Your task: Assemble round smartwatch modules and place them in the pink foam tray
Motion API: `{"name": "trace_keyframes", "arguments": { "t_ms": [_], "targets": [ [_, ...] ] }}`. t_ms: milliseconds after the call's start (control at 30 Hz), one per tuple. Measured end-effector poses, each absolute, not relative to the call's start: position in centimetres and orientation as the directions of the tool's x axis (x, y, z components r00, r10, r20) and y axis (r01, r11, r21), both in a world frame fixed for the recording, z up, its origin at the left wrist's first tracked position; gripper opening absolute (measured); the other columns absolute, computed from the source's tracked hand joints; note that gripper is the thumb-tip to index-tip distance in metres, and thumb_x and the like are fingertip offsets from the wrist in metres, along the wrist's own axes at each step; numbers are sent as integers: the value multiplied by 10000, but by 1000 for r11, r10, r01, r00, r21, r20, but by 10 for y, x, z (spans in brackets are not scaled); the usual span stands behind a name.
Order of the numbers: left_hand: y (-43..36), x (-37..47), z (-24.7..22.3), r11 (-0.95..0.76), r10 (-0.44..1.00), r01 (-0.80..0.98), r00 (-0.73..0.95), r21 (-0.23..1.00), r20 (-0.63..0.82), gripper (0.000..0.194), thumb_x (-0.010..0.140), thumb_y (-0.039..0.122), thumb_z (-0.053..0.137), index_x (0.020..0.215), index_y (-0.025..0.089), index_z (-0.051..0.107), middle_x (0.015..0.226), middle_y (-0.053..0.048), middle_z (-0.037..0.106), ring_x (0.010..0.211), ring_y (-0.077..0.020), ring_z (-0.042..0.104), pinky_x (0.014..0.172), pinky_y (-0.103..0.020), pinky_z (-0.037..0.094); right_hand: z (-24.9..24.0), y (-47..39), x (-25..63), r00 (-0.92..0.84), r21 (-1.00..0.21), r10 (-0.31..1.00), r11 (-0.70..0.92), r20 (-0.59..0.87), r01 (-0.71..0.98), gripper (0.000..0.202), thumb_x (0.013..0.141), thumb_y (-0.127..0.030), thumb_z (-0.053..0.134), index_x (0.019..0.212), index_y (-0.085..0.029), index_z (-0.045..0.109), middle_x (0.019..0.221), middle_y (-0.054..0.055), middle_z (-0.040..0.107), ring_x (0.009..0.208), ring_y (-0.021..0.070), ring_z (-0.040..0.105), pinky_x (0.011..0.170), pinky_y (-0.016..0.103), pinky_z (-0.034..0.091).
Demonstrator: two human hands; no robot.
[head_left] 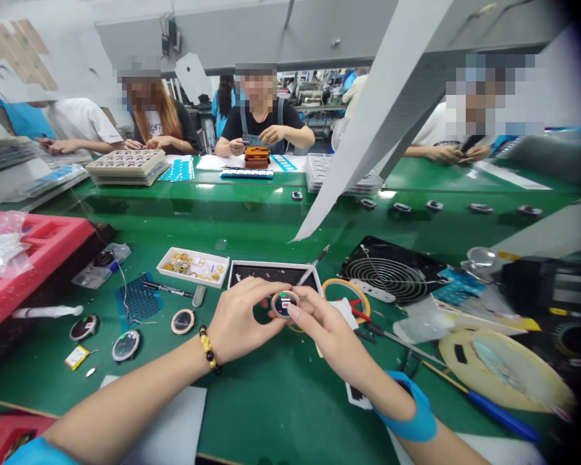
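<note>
A small round watch face (pixel 281 306) with a dark screen, a green dot and a red mark is held up over the green table. My left hand (pixel 244 316) pinches its left edge between thumb and fingers. On its right edge, my right hand (pixel 326 323) grips it, the thumb lying on the screen. Behind the hands stands a white-rimmed black tray (pixel 252 266) with a pen leaning in it. To the left lie a rose-rimmed round watch part (pixel 183 321) and two more round watch cases, one of them silver (pixel 126 345).
A white box of gold rings (pixel 192 266) sits behind my left hand. On the right are a yellow tape roll (pixel 363 303), a fan (pixel 392 271) and a blue-handled tool (pixel 503 416). A red crate (pixel 48 258) stands left. Several people work across the table.
</note>
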State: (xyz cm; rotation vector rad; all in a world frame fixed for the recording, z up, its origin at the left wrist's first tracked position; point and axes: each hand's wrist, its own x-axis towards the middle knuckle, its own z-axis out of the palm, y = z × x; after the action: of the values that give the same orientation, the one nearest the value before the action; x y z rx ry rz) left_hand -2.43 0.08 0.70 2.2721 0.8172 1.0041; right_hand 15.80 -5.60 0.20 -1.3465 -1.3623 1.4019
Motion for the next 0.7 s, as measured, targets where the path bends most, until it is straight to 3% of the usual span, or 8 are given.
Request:
{"name": "trace_keyframes", "arguments": {
  "t_ms": [500,700],
  "targets": [
    [0,-24,6,-692,689,306,548,654,474,415,799,160,702,1207,223,659,923,-16,676,832,-150,608,775,-295,492,3,-56,157,-162,-979,970,-162,-181,124,680,898,-637,513,1357,-142,436,1252,101,577,1095,55,631,1032,150,535],
    [0,-25,6,-699,684,312,552,643,477,412,801,153,694,1207,215,660,908,-18,671,827,-149,603,773,-292,489,2,-56,157,-159,-980,972,-155,-174,125,640,902,-624,513,1311,-134,454,1165,90,605,1050,43,631,970,122,536]
  ]
}}
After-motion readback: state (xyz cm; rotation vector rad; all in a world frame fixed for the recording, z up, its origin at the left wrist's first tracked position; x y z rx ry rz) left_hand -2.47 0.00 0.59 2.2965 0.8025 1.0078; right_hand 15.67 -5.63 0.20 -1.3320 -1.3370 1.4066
